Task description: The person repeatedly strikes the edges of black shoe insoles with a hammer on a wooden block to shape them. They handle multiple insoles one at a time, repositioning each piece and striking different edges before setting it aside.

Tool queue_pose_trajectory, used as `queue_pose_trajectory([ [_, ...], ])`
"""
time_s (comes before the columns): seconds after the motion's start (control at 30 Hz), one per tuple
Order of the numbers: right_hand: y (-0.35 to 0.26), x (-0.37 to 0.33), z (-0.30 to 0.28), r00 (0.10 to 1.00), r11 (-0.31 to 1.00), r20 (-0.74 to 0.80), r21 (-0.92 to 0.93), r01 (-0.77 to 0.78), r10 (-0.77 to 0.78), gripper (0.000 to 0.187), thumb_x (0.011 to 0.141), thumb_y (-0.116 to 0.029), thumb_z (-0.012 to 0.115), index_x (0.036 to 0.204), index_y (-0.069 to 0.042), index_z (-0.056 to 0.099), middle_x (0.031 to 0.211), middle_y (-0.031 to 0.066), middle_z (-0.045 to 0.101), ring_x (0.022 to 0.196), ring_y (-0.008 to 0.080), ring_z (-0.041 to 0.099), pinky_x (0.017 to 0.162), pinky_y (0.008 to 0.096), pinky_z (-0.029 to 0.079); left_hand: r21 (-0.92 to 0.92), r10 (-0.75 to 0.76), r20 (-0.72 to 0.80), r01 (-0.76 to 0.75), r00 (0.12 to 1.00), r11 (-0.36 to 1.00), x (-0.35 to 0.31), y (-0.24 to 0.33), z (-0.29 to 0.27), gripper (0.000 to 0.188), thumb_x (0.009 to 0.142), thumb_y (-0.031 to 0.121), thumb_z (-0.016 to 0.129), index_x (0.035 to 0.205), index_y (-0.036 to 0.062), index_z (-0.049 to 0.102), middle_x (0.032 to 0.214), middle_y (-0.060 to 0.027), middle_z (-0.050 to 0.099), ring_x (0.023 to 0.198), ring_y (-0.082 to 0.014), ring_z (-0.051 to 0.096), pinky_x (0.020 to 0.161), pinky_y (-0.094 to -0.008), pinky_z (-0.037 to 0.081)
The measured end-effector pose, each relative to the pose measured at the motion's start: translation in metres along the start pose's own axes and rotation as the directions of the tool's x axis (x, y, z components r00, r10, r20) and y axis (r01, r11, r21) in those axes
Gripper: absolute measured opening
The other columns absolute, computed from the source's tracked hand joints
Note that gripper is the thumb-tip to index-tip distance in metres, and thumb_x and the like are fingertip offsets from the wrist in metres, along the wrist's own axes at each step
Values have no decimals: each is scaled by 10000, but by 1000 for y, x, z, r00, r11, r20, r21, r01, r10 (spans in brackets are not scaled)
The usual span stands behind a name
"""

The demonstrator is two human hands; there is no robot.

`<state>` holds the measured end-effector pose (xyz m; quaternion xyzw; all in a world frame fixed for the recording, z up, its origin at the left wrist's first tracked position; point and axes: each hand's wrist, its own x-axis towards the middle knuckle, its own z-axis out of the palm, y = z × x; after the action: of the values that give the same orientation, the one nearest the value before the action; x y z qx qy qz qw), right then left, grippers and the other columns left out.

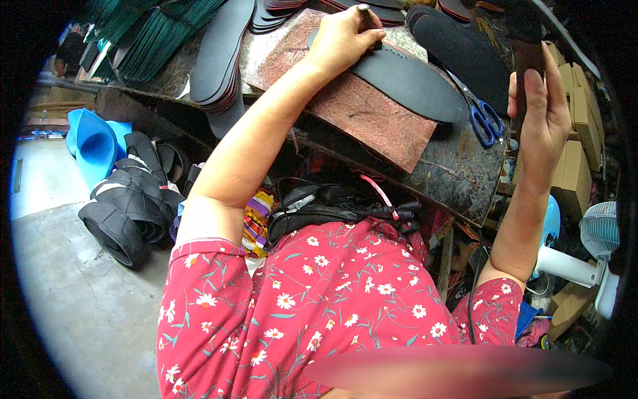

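A dark grey shoe sole [415,88] lies flat on a worn reddish board [392,130], with a row of small holes near its far edge. My left hand [345,41] is closed around a dark punch [364,20] with a pale top end, held upright over the sole; its lower tip is mostly hidden by the fingers. At the right, my right hand [541,110] is raised beside the bench, gripping a dark brown flat bar [530,83]. Between that hand and the sole lie scissors with blue handles [486,123].
Stacked dark soles [219,53] stand left of the board, and black soles [458,56] lie behind the scissors. Bundled green sheets [156,43] fill the far left. Black shoe parts [129,206] sit lower left. Cardboard boxes [571,166] and a fan [599,229] stand right.
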<state>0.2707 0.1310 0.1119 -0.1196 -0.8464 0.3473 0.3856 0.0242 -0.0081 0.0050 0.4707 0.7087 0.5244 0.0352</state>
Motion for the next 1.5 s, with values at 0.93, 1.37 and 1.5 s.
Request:
queue_pose_trajectory([
  [0.93, 55, -25, 19, 952, 959, 153, -144, -242, 264, 403, 983, -299, 596, 1375, -214, 552, 663, -22, 545, 594, 53, 488, 522, 240, 416, -75, -34, -209, 19, 977, 997, -2, 8, 36, 198, 833, 167, 708, 900, 18, 597, 736, -197, 663, 717, -350, 684, 661, -418, 546],
  [1.37, 2, -13, 7, 979, 968, 49, 168, 186, -197, 381, 1010, -215, 549, 1378, -118, 534, 756, -5, 575, 584, 43, 468, 522, 197, 390, 300, 391, -55, -358, 919, 884, -5, 18, 41, 245, 844, 190, 699, 994, 41, 575, 747, -183, 657, 719, -383, 660, 648, -436, 535],
  [1.5, 44, -24, 12, 926, 902, 134, -310, -300, 354, 402, 975, -374, 565, 1358, -252, 550, 882, 101, 707, 778, 207, 668, 686, 335, 517, 281, 309, -130, -264, 942, 923, -8, 16, 49, 200, 848, 170, 690, 960, 43, 583, 754, -181, 656, 717, -383, 657, 656, -431, 534],
])
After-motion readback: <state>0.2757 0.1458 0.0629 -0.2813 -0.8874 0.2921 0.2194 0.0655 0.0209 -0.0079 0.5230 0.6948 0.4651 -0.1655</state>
